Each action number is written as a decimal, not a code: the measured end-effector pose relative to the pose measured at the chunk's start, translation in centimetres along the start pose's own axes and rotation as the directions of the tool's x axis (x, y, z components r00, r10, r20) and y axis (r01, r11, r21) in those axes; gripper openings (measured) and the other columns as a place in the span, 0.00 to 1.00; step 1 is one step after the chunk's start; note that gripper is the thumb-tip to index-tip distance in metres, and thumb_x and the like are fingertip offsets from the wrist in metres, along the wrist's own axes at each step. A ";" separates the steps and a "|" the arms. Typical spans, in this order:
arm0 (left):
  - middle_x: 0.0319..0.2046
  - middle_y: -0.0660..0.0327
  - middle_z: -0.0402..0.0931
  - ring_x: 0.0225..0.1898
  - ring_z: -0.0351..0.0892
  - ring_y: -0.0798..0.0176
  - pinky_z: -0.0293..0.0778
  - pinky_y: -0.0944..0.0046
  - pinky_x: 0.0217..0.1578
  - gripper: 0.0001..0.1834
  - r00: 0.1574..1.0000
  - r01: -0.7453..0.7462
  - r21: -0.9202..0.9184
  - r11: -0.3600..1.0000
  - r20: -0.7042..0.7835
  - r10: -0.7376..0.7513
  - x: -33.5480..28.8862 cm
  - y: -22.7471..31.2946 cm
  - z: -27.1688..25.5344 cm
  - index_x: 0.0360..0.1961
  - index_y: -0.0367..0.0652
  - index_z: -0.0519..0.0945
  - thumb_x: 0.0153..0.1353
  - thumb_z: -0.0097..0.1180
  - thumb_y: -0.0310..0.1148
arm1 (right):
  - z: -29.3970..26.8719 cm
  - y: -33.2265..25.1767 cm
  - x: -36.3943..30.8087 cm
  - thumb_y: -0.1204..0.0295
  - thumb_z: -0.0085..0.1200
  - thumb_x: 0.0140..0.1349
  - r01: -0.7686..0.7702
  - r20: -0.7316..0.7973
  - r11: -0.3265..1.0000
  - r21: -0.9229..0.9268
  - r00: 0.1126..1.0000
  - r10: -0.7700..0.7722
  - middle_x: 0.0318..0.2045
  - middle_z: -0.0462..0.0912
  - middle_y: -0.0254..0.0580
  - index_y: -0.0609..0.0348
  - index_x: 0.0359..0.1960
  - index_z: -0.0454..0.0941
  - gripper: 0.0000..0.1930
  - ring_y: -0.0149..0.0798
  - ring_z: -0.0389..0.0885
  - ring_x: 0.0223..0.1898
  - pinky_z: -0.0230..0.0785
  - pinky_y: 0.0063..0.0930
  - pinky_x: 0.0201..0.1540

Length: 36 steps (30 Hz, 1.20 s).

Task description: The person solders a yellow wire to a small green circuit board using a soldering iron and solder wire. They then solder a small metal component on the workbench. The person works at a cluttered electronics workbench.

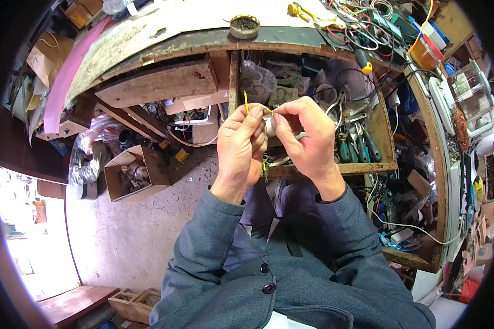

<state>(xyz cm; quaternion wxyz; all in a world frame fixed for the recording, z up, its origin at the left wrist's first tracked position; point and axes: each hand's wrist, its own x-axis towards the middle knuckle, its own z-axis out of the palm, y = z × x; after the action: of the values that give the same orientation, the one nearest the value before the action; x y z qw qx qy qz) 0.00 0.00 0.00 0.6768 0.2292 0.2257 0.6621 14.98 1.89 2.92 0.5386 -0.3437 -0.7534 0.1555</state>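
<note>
In front of my chest, above an open wooden drawer [387, 140], my two hands are close together. My left hand [240, 145] is closed on a thin yellow wire [246, 101], pinched between thumb and forefinger. One end of the wire sticks up past the thumb, and a yellow piece also shows below the fist. My right hand [308, 137] has thumb and forefinger pressed together at a short yellow stretch between the hands, seemingly the same wire. The fingertips cover the exact spot. A whitish rounded thing shows between the hands; I cannot tell whether it is held.
The drawer holds several screwdrivers and pliers [359, 145] and clear bags [258, 82]. On the workbench [186, 24] above stand a round tin [244, 27] and tangled cables [368, 24]. A cardboard box [134, 172] sits on the floor at left. Another cluttered drawer lies at lower right.
</note>
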 end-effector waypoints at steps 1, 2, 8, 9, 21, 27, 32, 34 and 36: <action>0.22 0.74 0.67 0.16 0.55 0.81 0.49 0.75 0.17 0.08 1.000 0.005 0.004 1.000 -0.009 -0.005 0.0 0.0 0.1 0.47 0.39 0.82 0.80 0.59 0.33 | 0.0 0.0 0.0 0.82 0.66 0.64 0.004 -0.008 1.000 -0.007 1.000 -0.004 0.34 0.83 0.43 0.63 0.41 0.84 0.06 0.36 0.85 0.29 0.76 0.26 0.29; 0.22 0.74 0.67 0.16 0.55 0.81 0.49 0.75 0.17 0.08 1.000 0.010 0.008 1.000 -0.019 -0.010 0.0 0.1 0.2 0.47 0.39 0.82 0.80 0.59 0.34 | 0.0 0.1 0.0 0.82 0.66 0.64 0.008 -0.017 1.000 -0.014 1.000 -0.008 0.34 0.83 0.42 0.63 0.41 0.84 0.06 0.35 0.85 0.29 0.76 0.26 0.29; 0.22 0.74 0.67 0.17 0.55 0.81 0.48 0.75 0.17 0.08 1.000 0.000 -0.024 1.000 -0.008 0.000 -0.1 -0.7 0.4 0.47 0.38 0.82 0.80 0.59 0.33 | -0.6 0.2 0.0 0.82 0.66 0.64 0.028 0.009 0.999 -0.021 1.000 -0.028 0.34 0.82 0.42 0.63 0.41 0.84 0.06 0.34 0.85 0.29 0.77 0.25 0.29; 0.22 0.74 0.67 0.17 0.55 0.81 0.48 0.75 0.17 0.08 1.000 0.003 -0.020 1.000 -0.013 -0.003 -0.1 -0.6 0.5 0.47 0.38 0.82 0.80 0.58 0.33 | -0.6 0.2 0.0 0.83 0.66 0.64 0.019 0.003 1.000 -0.017 1.000 -0.018 0.34 0.82 0.42 0.63 0.41 0.84 0.06 0.34 0.85 0.29 0.77 0.25 0.29; 0.22 0.74 0.66 0.17 0.54 0.81 0.48 0.75 0.18 0.09 1.000 -0.001 -0.014 1.000 0.004 0.001 -0.1 -0.2 0.2 0.47 0.38 0.81 0.80 0.58 0.33 | -0.4 -0.1 0.1 0.85 0.66 0.62 0.042 -0.023 0.999 0.003 0.999 -0.042 0.36 0.83 0.43 0.64 0.42 0.83 0.09 0.35 0.85 0.32 0.78 0.26 0.33; 0.23 0.74 0.66 0.18 0.56 0.81 0.49 0.75 0.18 0.08 1.000 0.009 -0.011 1.000 0.002 -0.009 0.0 -0.1 0.2 0.47 0.39 0.81 0.80 0.58 0.33 | -0.2 0.0 -0.1 0.85 0.67 0.61 0.033 -0.038 0.999 0.020 0.999 -0.032 0.36 0.83 0.45 0.64 0.42 0.82 0.10 0.40 0.85 0.34 0.79 0.31 0.35; 0.23 0.74 0.65 0.18 0.55 0.80 0.51 0.75 0.19 0.06 0.999 0.034 -0.008 0.999 -0.023 -0.035 0.0 0.4 -0.1 0.46 0.40 0.80 0.81 0.57 0.32 | 0.0 0.3 0.3 0.84 0.68 0.60 0.040 -0.052 0.999 -0.009 0.998 -0.040 0.35 0.85 0.46 0.61 0.40 0.83 0.09 0.48 0.85 0.38 0.77 0.38 0.41; 0.23 0.74 0.65 0.18 0.55 0.80 0.50 0.75 0.19 0.07 1.000 0.029 -0.020 0.999 -0.011 -0.029 -0.3 0.3 -0.3 0.46 0.40 0.81 0.81 0.57 0.32 | 0.0 0.6 0.2 0.83 0.69 0.59 0.027 -0.092 0.999 -0.046 0.995 -0.031 0.36 0.86 0.43 0.60 0.43 0.86 0.12 0.47 0.84 0.38 0.76 0.38 0.43; 0.23 0.75 0.65 0.18 0.54 0.80 0.50 0.75 0.19 0.07 1.000 0.013 -0.028 1.000 0.024 -0.013 0.1 0.3 -0.3 0.46 0.39 0.82 0.81 0.57 0.32 | -0.5 0.9 0.5 0.82 0.69 0.61 -0.004 -0.111 0.997 -0.079 0.994 -0.005 0.35 0.87 0.40 0.60 0.45 0.87 0.11 0.43 0.84 0.38 0.76 0.35 0.42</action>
<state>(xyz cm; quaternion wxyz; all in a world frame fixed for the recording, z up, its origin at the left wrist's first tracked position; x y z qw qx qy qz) -0.40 0.13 -0.05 0.6869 0.2261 0.2099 0.6580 15.68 2.87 2.92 0.5658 -0.3725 -0.7279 0.1061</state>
